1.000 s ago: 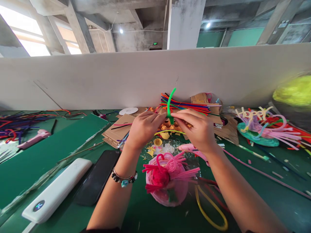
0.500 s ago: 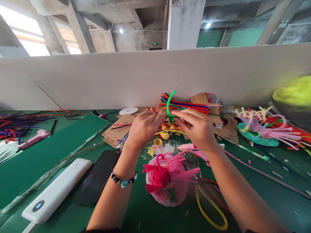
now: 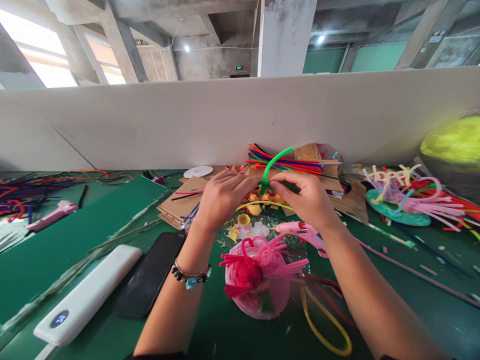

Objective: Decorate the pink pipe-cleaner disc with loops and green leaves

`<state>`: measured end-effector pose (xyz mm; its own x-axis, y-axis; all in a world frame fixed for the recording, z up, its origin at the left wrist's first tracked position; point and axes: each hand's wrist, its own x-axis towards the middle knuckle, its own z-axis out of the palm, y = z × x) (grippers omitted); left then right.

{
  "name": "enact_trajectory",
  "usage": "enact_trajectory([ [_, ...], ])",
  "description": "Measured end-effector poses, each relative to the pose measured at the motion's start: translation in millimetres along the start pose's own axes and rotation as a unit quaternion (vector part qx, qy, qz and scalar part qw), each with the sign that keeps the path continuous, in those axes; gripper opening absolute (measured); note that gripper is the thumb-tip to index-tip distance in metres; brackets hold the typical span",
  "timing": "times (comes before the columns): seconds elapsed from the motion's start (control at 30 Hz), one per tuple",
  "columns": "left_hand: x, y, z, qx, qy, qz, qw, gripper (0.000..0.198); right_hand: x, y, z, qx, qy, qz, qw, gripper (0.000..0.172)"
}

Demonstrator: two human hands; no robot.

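Note:
A bright green pipe cleaner [image 3: 275, 161] is held up between both hands, its long end curving up to the right above a small twisted part. My left hand [image 3: 225, 195] pinches the left side of the twist. On the right side, the thumb and fingers of my right hand [image 3: 305, 195] close on it. Below the hands lies a pink round piece [image 3: 258, 277] with a red ball and pink loops. A pink glue gun [image 3: 303, 235] rests under my right hand, near a small yellow cup [image 3: 243, 219].
A white power bank [image 3: 88, 295] and a black phone [image 3: 150, 275] lie left of my forearm. Cardboard [image 3: 180, 202] and a bundle of colored pipe cleaners [image 3: 292, 162] are behind the hands. A teal decorated piece [image 3: 399, 210] sits at right, before the white partition [image 3: 225, 120].
The green pipe cleaner's long end has swung from nearly upright over to the right. My right hand has shifted slightly, its fingers still closed on the piece.

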<state>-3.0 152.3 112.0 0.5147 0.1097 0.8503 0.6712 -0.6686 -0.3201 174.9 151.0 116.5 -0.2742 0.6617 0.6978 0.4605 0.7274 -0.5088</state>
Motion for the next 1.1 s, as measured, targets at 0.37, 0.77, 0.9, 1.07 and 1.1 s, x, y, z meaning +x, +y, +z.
enact_trajectory([
  [0.37,5,8,2.3,-0.479,-0.106,-0.323,0.810,0.043,-3,-9,0,-0.072,0.044,-0.092,0.992,0.011],
  [0.77,11,15,2.7,-0.453,-0.114,-0.308,0.829,0.034,-3,-11,3,-0.119,0.071,-0.186,0.973,0.011],
  [0.9,11,14,0.0,-0.428,-0.119,-0.280,0.851,0.034,-4,-13,2,-0.098,0.063,-0.162,0.980,0.012],
  [1.07,12,13,-3.0,-0.425,-0.101,-0.240,0.867,0.033,-3,-15,0,-0.031,0.040,-0.097,0.994,0.013],
  [1.1,12,13,-3.1,-0.431,-0.097,-0.237,0.865,0.033,-3,-14,-1,-0.003,0.029,-0.075,0.997,0.013],
])
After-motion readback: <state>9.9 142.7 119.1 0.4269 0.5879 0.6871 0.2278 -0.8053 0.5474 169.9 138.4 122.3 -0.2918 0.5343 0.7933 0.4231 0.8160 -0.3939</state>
